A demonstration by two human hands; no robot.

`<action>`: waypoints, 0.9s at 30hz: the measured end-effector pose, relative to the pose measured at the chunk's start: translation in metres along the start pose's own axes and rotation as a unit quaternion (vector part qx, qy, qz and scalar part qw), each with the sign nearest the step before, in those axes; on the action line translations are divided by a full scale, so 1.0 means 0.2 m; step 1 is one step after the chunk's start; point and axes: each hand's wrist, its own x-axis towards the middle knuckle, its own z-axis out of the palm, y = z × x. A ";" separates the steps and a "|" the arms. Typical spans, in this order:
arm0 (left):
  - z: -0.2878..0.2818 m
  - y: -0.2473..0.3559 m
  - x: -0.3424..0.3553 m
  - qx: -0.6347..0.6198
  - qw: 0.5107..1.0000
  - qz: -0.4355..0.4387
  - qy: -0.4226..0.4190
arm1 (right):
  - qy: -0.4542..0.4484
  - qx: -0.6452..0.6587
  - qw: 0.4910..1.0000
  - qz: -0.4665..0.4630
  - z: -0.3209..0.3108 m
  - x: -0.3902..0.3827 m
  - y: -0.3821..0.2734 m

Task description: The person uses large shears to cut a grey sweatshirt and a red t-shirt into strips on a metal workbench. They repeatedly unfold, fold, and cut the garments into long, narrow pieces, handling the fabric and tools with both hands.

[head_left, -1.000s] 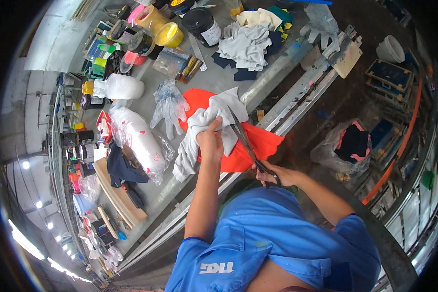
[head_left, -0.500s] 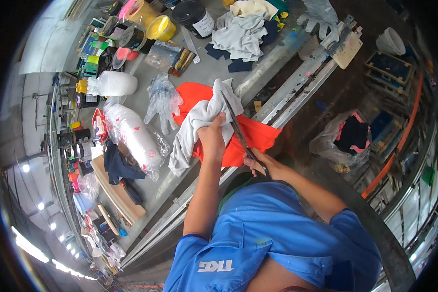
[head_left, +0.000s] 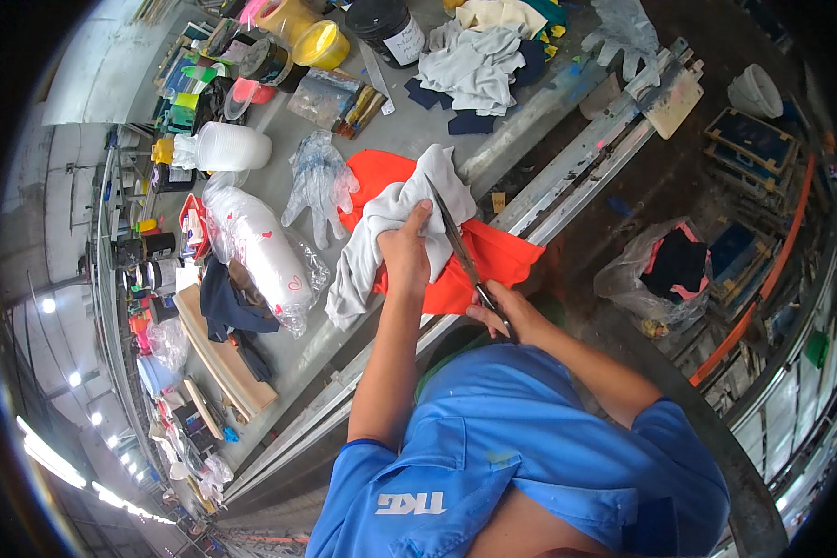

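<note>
My left hand [head_left: 405, 253] is closed on a light grey cloth [head_left: 367, 244], its thumb pressed on top of the folds. In my right hand [head_left: 511, 314] is a pair of long dark scissors [head_left: 456, 240], the fingers wrapped round the handles. The blades point up and away from me and lie along the right side of the grey cloth. Whether they are parted is hard to make out. Beneath the cloth spreads a piece of red-orange fabric [head_left: 498, 256], which reaches over the table edge. A clear plastic glove [head_left: 318, 186] lies just left of the fabric.
A bag of white cups [head_left: 256, 251] lies on the grey table [head_left: 312, 312] to the left. Farther back are a black tub [head_left: 381, 33], a yellow tub [head_left: 321, 45] and a pile of grey rags [head_left: 474, 70]. A metal rail [head_left: 586, 177] edges the table; a plastic bag [head_left: 632, 279] sits right.
The view has shifted slightly, so the table things appear a little farther right. Both hands keep their hold on the cloth and scissors, with little visible movement.
</note>
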 end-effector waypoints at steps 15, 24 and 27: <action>-0.01 -0.05 -0.07 0.025 0.999 -0.022 -0.017 | 0.013 0.129 0.992 0.010 0.09 0.06 0.04; 0.01 -0.03 -0.07 -0.014 1.000 -0.004 0.000 | 0.000 0.065 0.997 -0.041 0.07 0.06 0.11; -0.03 -0.08 -0.05 0.020 1.000 0.011 -0.009 | -0.059 0.166 0.983 -0.052 0.08 0.07 0.17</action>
